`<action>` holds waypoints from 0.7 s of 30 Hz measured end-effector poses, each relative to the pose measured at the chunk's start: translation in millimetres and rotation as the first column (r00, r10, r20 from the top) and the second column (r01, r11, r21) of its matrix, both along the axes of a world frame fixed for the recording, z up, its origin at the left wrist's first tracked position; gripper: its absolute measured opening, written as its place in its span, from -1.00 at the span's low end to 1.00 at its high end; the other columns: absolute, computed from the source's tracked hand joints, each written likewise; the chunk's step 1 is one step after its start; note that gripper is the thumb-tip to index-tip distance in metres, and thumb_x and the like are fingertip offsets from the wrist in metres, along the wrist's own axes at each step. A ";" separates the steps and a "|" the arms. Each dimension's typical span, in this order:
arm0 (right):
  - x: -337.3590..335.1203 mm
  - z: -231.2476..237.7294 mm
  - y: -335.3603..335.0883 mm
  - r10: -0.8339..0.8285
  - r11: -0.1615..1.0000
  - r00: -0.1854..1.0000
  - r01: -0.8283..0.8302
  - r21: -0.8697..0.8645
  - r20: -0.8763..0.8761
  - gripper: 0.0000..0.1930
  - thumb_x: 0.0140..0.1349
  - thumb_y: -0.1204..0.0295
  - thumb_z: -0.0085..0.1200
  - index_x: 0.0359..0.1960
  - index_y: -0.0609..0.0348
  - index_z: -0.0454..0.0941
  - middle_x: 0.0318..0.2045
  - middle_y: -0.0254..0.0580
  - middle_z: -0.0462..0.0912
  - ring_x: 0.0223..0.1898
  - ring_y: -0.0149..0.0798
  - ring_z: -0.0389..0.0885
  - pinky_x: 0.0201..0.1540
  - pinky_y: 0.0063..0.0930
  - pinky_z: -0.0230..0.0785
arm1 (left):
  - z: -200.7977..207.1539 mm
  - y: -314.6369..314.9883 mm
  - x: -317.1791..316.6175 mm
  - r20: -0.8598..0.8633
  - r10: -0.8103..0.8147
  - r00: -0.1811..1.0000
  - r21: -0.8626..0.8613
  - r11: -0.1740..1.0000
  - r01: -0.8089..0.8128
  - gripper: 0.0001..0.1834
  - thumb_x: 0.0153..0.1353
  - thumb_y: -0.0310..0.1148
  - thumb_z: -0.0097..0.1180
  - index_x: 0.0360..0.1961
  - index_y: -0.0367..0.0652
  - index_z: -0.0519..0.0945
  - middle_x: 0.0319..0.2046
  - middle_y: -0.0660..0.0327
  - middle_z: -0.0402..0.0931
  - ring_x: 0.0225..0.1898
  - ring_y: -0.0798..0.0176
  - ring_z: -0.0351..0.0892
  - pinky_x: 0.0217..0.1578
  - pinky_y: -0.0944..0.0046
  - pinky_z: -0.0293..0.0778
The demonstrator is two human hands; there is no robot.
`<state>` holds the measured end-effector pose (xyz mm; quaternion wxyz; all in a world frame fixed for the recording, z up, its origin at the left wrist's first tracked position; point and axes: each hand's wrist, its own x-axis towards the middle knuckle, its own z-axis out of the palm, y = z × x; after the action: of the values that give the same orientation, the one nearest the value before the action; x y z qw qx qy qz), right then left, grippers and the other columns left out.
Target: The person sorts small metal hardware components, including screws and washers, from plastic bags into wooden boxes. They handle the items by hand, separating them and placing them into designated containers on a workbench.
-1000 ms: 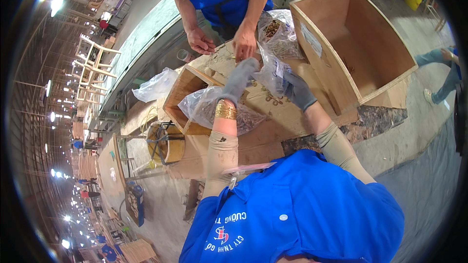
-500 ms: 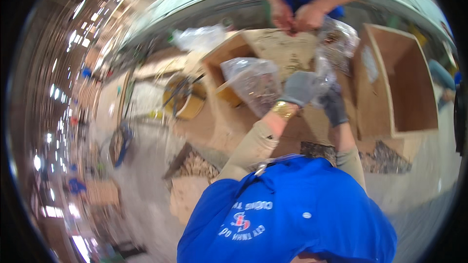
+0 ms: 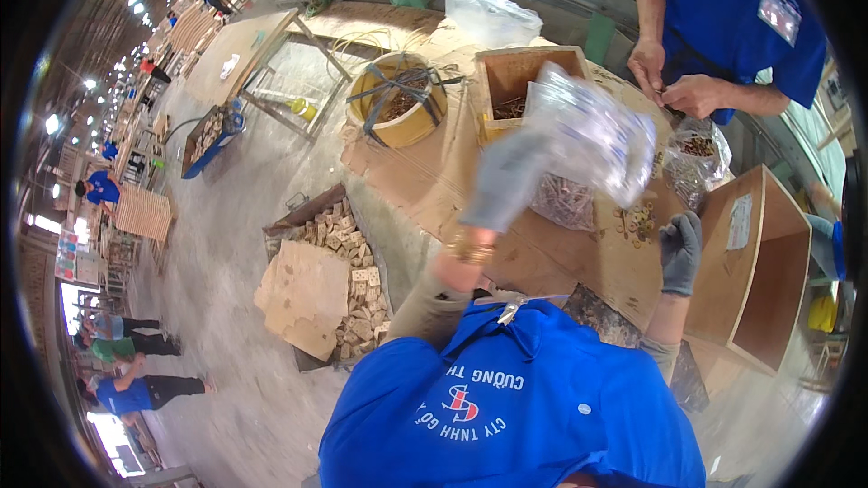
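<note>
My left hand [image 3: 508, 183], in a grey glove, is smeared by motion. It is closed on a clear plastic bag [image 3: 601, 131], which hangs in the air over the cardboard. Partly behind that bag, a second clear bag [image 3: 562, 202] of screws lies on the cardboard. My right hand [image 3: 680, 253], also gloved in grey, is curled beside the right wooden box; whatever its fingers hold is hidden. Small brass-coloured metal rings [image 3: 636, 222] are scattered left of it. Another bag [image 3: 696, 155] with small brass-coloured hardware stands farther back.
An open wooden box [image 3: 758, 258] lies at the right, and a smaller one [image 3: 533, 63] containing screws stands farther back. A yellow tub [image 3: 398, 99] with black straps is to its left. A crate of wood blocks [image 3: 362, 285] sits on the floor. A co-worker's hands [image 3: 674, 86] work across the table.
My left hand has moved left and lifts the clear bag. My right hand has come away to the right, apart from the left. The view has shifted, showing more floor and workshop.
</note>
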<state>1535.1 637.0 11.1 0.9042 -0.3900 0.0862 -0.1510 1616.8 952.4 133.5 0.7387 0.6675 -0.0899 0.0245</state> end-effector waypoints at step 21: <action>20.6 99.0 134.9 -0.088 0.636 0.966 -0.133 -0.760 -0.242 -0.87 0.15 0.51 -0.02 -0.34 0.36 0.47 -0.47 -0.26 0.52 -0.41 -0.46 0.50 -0.35 -0.60 0.38 | -79.0 221.9 181.8 0.428 0.052 0.902 0.900 -0.120 -0.420 -0.22 -0.02 0.30 -0.11 -0.03 -0.19 0.45 -0.03 0.07 0.43 0.08 0.05 0.30 0.12 0.17 0.15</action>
<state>1555.8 772.0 110.1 0.6341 -0.7551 0.1248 -0.1101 1798.5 1174.3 54.5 -0.0196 0.9842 -0.0491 0.1690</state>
